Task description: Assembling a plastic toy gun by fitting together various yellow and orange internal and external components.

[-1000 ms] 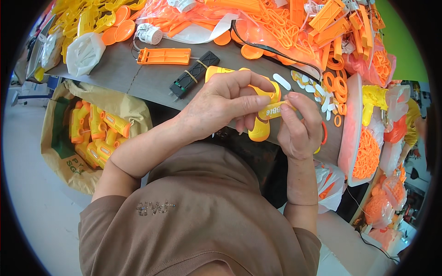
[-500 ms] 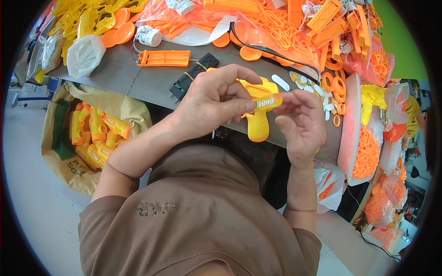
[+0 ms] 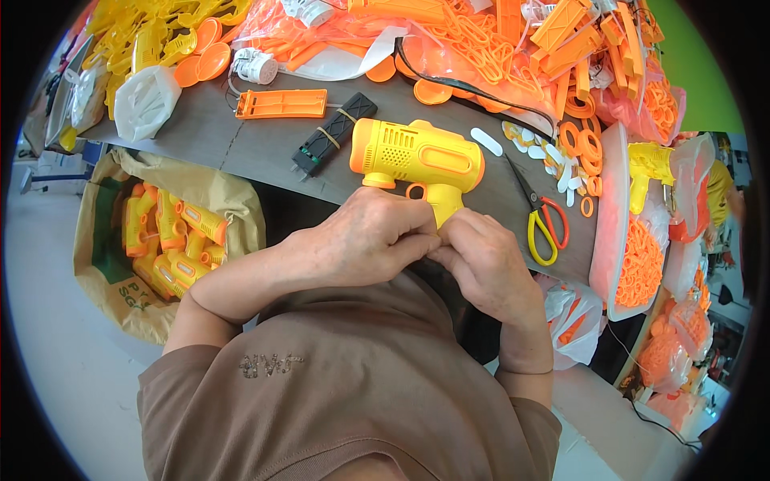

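A yellow toy bubble gun (image 3: 419, 152) with orange ends lies on the table in front of me, its handle pointing toward my body. My left hand (image 3: 383, 237) and my right hand (image 3: 486, 258) meet at the lower end of that handle, thumbs and fingertips pinched close together. Whatever sits between the fingertips is hidden, and the handle's tip is covered too. To the right of the gun rest scissors (image 3: 543, 220) with one red and one yellow loop. White oval pieces (image 3: 487, 142) are scattered beyond them.
Left of the gun lie a black bar with rubber bands (image 3: 335, 132) and an orange battery tray (image 3: 282, 103). A paper bag (image 3: 233, 188) of yellow toy guns stands at lower left. Orange parts (image 3: 489, 48) pile along the back; a bin (image 3: 613, 264) of orange rings is at right.
Both hands have come down toward me and together, fingertips meeting. The lettered yellow strip held in my left fingers is out of sight. The bubble gun and scissors are now uncovered.
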Demonstrator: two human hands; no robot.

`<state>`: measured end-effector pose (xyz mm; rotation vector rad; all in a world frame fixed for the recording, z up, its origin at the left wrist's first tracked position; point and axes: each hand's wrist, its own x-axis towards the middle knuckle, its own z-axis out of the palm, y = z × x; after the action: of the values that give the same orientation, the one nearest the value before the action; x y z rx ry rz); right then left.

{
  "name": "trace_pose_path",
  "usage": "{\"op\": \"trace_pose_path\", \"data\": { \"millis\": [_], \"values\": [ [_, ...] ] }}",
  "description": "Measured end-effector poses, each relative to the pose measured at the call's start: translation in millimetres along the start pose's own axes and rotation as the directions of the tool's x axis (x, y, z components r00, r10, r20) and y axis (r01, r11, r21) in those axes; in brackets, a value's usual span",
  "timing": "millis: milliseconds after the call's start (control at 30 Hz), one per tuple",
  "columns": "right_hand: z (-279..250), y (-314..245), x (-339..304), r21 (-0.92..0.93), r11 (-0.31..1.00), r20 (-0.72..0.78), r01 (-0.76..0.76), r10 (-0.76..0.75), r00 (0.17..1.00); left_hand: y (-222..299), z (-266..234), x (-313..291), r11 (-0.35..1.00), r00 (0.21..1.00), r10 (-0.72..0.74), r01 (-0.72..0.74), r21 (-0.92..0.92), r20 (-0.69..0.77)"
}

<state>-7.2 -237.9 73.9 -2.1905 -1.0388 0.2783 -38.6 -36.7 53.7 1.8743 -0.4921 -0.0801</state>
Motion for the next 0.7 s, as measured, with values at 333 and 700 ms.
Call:
{"op": "trace_pose_path", "data": {
  "millis": [333,700],
  "values": [
    [28,14,-10,-0.262,0.926,-0.478,0.271,-0.369,0.797,0,3,6,0.639,0.902,-0.429,0.267,-0.721,-0.046],
    [-5,61,-5,0.000,0.999,-0.589,-0.035,0.028,0.807,-32,-29,23,0.716,0.886,0.453,-0.293,0.633,-0.102]
  ]
}}
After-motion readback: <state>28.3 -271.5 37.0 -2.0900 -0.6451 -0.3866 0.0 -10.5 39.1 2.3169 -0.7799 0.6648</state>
